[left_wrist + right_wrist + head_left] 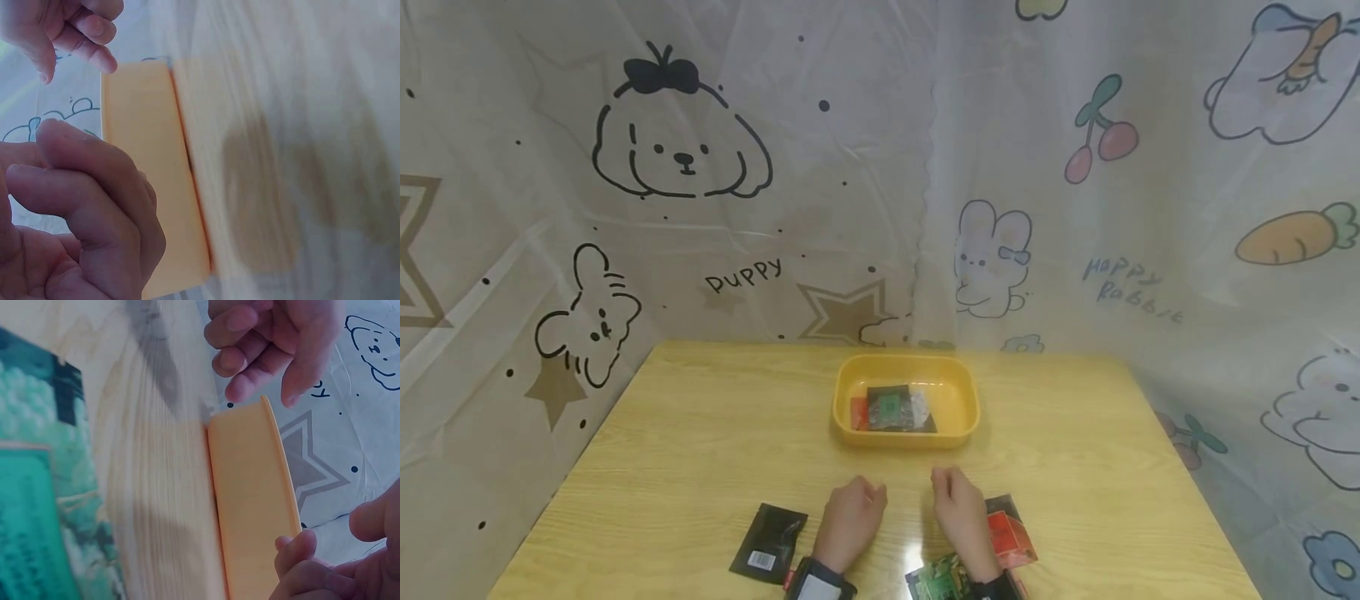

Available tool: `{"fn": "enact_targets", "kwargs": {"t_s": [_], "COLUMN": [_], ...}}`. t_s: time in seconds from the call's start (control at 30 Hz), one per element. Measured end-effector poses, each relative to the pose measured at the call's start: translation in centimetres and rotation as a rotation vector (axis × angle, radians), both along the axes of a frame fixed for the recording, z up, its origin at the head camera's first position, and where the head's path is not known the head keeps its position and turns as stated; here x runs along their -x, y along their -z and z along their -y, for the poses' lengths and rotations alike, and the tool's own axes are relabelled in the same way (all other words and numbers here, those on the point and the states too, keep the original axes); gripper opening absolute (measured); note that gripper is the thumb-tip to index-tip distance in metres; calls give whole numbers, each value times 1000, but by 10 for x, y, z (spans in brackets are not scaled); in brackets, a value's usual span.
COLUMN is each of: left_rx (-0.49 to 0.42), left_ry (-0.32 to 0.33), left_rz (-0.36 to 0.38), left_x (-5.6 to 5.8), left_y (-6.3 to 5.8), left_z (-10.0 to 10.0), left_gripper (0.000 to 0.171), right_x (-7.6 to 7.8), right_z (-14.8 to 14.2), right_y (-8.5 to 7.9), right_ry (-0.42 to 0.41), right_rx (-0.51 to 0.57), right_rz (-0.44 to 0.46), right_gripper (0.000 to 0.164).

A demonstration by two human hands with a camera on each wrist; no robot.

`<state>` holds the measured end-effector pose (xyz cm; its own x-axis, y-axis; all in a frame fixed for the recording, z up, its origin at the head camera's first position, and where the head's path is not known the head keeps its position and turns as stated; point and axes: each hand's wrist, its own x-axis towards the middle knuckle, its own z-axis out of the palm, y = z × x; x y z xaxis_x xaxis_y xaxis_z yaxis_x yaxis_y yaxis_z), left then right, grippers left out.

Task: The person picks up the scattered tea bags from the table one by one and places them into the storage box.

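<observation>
My left hand [852, 518] hovers over the table in front of the yellow tray [906, 442]. Its fingers are loosely curled and hold nothing, as the left wrist view shows. Close by on its left lies a black packet [767, 543] with a white barcode label. My right hand [961, 518] is also before the tray, with fingers loosely bent and nothing between them. Beside and partly under that wrist lie a green patterned packet [942, 578] and a red and black packet [1011, 537]. Inside the tray rests a dark packet with a green label [889, 407], overlapping a red one [859, 414].
The tray stands near the far edge of the wood-grain table [700, 433]. Behind and around the table hangs a pale curtain [865, 167] printed with cartoon animals, stars and fruit. A dark band with a device [822, 581] sits on the left wrist.
</observation>
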<state>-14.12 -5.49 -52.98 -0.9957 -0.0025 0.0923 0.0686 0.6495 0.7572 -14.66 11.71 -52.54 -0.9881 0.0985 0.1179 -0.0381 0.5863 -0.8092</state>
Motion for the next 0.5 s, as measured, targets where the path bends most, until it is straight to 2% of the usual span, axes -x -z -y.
{"fn": "enact_targets", "kwargs": {"t_s": [0.3,0.5], "left_rx": [-29,-51], "left_ry": [21,56], "left_rz": [129,102], "left_x": [-12,-21], "left_y": [5,11], "left_z": [-6,-9], "left_gripper": [25,25], "right_x": [-14,-21], "right_z": [-5,-9], "right_y": [3,6], "right_ry": [28,22], "right_rx": [-11,12], "right_rz": [14,45], "right_gripper": [25,26]}}
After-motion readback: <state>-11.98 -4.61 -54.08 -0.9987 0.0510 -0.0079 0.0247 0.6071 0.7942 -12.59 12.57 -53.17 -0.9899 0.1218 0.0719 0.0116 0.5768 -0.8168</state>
